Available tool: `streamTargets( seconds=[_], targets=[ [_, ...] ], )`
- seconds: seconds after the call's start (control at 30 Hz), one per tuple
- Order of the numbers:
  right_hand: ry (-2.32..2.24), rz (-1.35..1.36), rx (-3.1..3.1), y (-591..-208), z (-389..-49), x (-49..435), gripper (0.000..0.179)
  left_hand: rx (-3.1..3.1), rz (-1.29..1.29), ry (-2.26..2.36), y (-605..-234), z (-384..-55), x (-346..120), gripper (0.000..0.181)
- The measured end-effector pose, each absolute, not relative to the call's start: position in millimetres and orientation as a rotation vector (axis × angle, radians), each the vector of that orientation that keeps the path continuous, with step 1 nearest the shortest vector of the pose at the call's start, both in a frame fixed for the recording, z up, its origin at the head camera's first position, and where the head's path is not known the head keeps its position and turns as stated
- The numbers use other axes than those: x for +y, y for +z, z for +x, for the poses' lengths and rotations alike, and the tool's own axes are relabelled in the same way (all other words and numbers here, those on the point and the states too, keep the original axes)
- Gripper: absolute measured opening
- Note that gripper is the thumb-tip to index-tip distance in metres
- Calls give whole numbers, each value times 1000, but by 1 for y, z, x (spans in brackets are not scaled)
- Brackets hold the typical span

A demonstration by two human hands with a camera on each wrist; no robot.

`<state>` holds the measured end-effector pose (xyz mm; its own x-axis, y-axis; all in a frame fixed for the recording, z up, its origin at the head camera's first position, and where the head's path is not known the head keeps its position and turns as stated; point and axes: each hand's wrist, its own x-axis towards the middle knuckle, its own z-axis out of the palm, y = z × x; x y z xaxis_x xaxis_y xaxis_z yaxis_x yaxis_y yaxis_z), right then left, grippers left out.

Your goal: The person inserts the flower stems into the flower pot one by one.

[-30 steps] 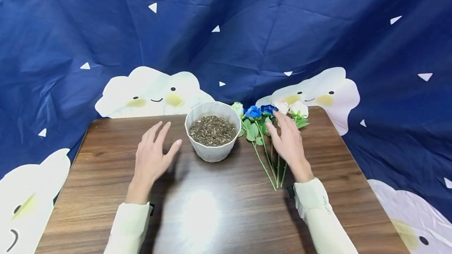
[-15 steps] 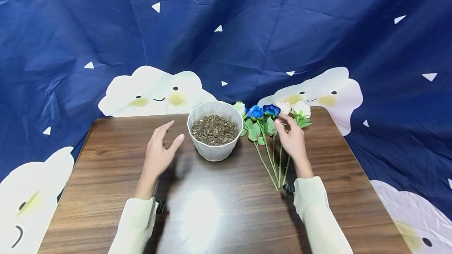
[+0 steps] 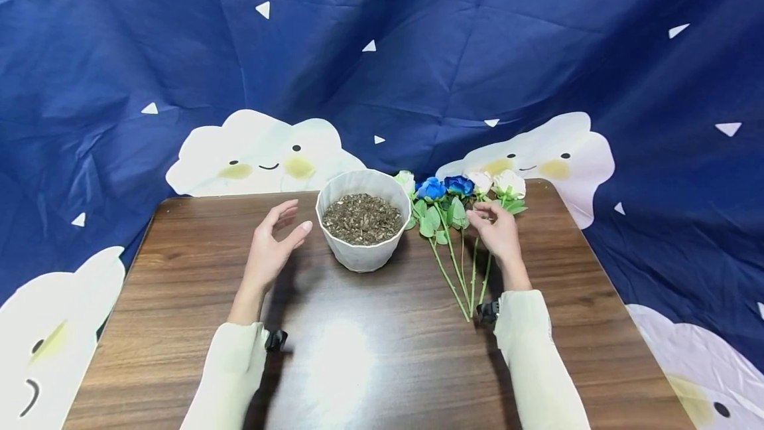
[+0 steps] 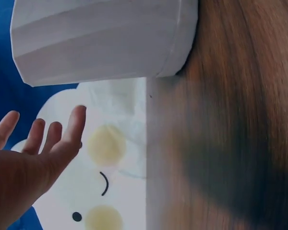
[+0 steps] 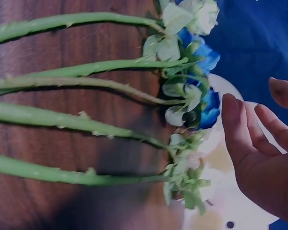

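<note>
A white faceted flower pot [image 3: 362, 259], filled with dark soil [image 3: 362, 219], stands at the back middle of the table. My left hand [image 3: 270, 251] hovers to its left, fingers apart and loosely bent, touching nothing. In the left wrist view the pot's side wall [image 4: 101, 43] lies beyond that hand [image 4: 33, 163]. Several long-stemmed roses lie right of the pot: blue roses [image 3: 431, 189], white roses [image 3: 509, 184] and a pale green one [image 3: 405, 182]. Over their stems [image 5: 67, 120], my right hand [image 3: 498, 236] hangs with bent fingers, apart from the flowers in the right wrist view.
The brown wooden table [image 3: 406, 377] ends at a back edge close behind the pot and roses. Behind it hangs a dark blue cloth [image 3: 334, 32] with smiling white clouds. A small black device [image 3: 275, 340] sits at my left wrist, another black device [image 3: 487, 312] at the right.
My right hand has drawn back from the blossoms towards me, its fingers bending more. The left hand has shifted a little to the right. Pot and roses lie as before.
</note>
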<state>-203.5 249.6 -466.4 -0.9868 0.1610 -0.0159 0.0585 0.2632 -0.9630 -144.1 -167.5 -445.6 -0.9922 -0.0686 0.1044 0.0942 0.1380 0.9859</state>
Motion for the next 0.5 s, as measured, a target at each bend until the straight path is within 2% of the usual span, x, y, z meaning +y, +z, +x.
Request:
streamTargets(
  seconds=[0.2, 0.5],
  targets=[
    [2015, -374, -2433, -477, -207, 254, 45, -2119, 49, -2298, -448, -147, -162, 55],
    [2100, -474, -2519, -491, -208, 259, 49, -2027, 90, -2450, -452, -150, -152, 56]
  ],
)
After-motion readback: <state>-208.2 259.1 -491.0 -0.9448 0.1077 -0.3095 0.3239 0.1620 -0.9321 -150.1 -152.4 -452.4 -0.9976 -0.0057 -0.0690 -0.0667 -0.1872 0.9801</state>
